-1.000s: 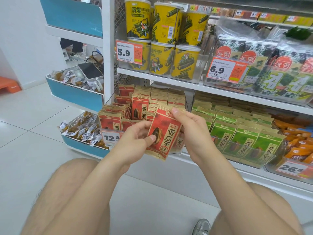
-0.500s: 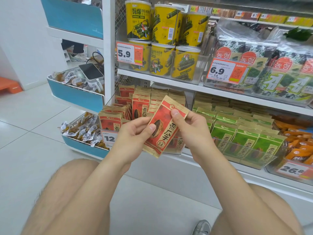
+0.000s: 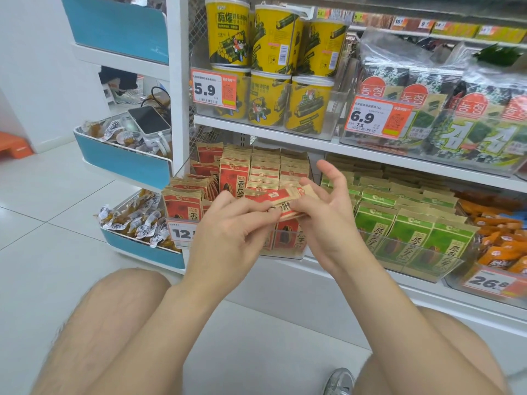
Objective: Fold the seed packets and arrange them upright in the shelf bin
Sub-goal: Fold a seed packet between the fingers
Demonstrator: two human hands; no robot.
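While our left hand (image 3: 228,232) pinches one end of the red seed packet (image 3: 281,196), our right hand (image 3: 325,223) pinches the other, upper fingers (image 3: 332,178) spread; the packet lies nearly flat before the shelf bin (image 3: 296,253).

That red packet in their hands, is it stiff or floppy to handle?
Probably floppy: the red seed packet is bent over between the left hand and right hand. Likely light: a fingertip pinch carries it. Matte paper look suggests little slip.
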